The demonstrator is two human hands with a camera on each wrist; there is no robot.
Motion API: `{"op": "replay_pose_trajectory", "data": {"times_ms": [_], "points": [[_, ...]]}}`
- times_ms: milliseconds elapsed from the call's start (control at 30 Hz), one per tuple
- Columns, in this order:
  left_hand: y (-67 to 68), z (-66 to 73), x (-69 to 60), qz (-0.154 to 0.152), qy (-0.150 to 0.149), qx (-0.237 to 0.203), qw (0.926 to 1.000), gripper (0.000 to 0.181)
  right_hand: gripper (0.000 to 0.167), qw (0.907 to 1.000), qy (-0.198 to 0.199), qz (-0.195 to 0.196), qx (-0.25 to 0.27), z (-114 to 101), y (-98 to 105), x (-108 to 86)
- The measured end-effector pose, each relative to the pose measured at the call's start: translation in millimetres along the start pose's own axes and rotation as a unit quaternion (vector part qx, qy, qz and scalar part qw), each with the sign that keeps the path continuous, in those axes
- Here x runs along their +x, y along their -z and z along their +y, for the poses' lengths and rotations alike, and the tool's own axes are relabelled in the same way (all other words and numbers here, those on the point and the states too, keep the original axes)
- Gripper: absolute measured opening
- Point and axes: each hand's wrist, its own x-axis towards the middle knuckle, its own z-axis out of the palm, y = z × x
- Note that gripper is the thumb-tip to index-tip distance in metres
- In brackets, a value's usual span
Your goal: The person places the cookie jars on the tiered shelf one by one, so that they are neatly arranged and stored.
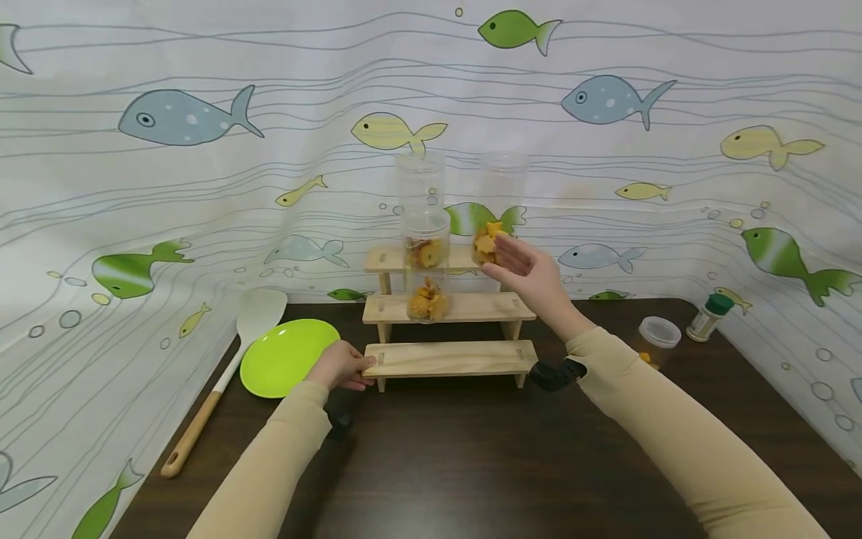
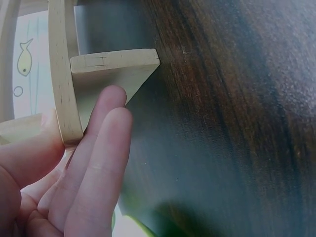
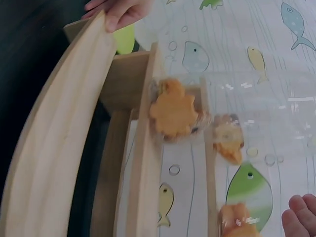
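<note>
A three-tier wooden stand (image 1: 451,359) is on the dark table. My left hand (image 1: 341,365) pinches the left end of its lowest shelf; in the left wrist view the thumb lies on one side of the plank (image 2: 66,74) and fingers on the other. My right hand (image 1: 528,277) is beside a clear jar of cookies (image 1: 485,245) at the top shelf's right, fingers extended and thumb apart; whether it touches the jar I cannot tell. Another clear jar (image 1: 420,180) stands at the top shelf's left. In front of it, on the middle shelf, is a third jar (image 1: 427,301) with cookies.
Left of the stand lie a green plate (image 1: 289,359) and a white spatula (image 1: 229,370) with a wooden handle. At the right are a lidded clear container (image 1: 660,333) and a green-capped shaker (image 1: 710,318). A fish-patterned curtain (image 1: 303,90) hangs behind.
</note>
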Motion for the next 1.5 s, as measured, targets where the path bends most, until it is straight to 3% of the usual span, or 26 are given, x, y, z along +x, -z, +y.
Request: {"op": "replay_pose_trajectory", "data": {"times_ms": [400, 767, 1000, 1200, 1300, 1500], "points": [[2.9, -4.7, 0.1, 0.000, -0.006, -0.002, 1.0000, 0.033, 0.064, 0.9984, -0.006, -0.035, -0.044, 17, 42, -34.1], [2.4, -1.9, -0.8, 0.000, -0.008, -0.006, 1.0000, 0.031, 0.057, 0.9983, 0.027, 0.009, -0.051, 40, 75, -64.9], [2.3, -1.2, 0.5, 0.001, -0.008, -0.003, 1.0000, 0.031, 0.054, 0.9994, 0.031, 0.014, -0.012, 47, 101, -85.1], [2.2, -1.2, 1.7, -0.002, -0.005, 0.000, 1.0000, 0.031, 0.051, 0.9960, 0.005, 0.064, -0.062, 56, 126, -100.0], [1.9, -1.9, 2.7, -0.003, 0.000, -0.001, 1.0000, 0.032, 0.050, 0.9931, 0.007, 0.099, -0.062, 60, 135, -106.3], [2.1, -1.6, 2.4, -0.005, -0.001, -0.004, 1.0000, 0.032, 0.048, 0.9780, 0.020, 0.165, -0.126, 68, 146, -117.9]]}}
